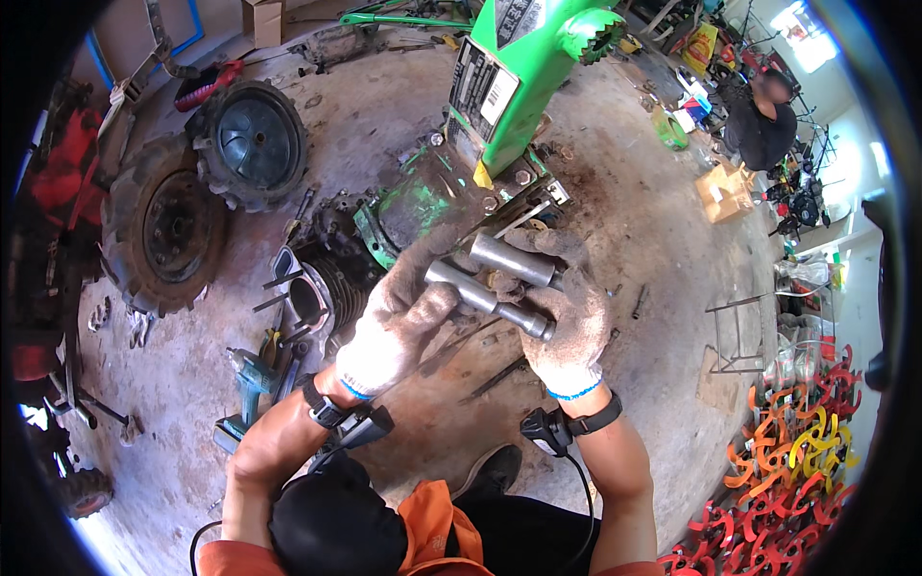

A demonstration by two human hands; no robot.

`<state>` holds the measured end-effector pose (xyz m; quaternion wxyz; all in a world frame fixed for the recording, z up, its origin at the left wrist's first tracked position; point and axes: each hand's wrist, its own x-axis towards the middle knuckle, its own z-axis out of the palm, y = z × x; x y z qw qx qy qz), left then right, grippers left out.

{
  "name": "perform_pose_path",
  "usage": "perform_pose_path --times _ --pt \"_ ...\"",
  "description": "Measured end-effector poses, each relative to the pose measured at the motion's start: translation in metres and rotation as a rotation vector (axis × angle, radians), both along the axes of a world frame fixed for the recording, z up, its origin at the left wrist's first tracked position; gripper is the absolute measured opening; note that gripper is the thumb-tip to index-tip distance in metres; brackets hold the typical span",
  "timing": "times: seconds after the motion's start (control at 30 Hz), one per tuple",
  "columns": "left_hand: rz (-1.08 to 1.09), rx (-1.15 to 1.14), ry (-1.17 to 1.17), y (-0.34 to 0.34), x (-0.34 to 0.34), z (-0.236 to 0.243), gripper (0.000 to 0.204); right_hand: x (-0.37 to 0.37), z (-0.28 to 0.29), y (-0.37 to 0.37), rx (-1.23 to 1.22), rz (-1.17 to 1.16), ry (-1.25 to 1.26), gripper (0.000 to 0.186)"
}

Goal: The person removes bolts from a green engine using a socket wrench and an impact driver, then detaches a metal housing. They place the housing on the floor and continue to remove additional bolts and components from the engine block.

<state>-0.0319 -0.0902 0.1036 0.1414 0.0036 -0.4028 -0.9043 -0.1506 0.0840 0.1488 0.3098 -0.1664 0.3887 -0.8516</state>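
Observation:
My left hand (403,317), in a pale work glove, pinches a steel cylinder (463,288) with a narrower, stepped end that lies over my right palm. My gloved right hand (567,336) has its fingers curled round a second steel cylinder (512,257), held just above and roughly parallel to the first. Both parts are over a greasy green machine housing (403,211) with an upright green post (519,115). A finned engine cylinder (336,307) with studs sits beside my left hand, and a teal cordless power tool (252,379) lies below it.
Two treaded wheels (173,226) lie at the left beside red machinery (67,173). A person (759,130) in dark clothing is at the upper right by a cardboard box (725,192). A metal frame (735,336) and piles of red, orange and yellow blades (788,461) are at the right.

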Motion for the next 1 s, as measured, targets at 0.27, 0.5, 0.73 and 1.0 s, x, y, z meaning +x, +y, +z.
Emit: perform_pose_path --times 0.27,0.5,0.73,1.0 --pt "0.004 0.124 0.003 0.002 0.004 -0.009 0.063 -0.002 -0.006 0.006 0.458 -0.084 0.57 0.03" --pt "0.05 0.102 -0.008 0.003 0.003 -0.007 0.067 -0.002 -0.006 -0.004 -0.01 0.043 0.019 0.037" --pt "0.094 0.079 0.001 0.001 0.001 -0.006 0.065 -0.005 -0.013 -0.015 0.079 0.052 0.327 0.032" --pt "0.069 0.2 0.018 -0.001 0.003 0.0 0.057 -0.014 -0.008 -0.013 0.148 0.121 0.437 0.037"
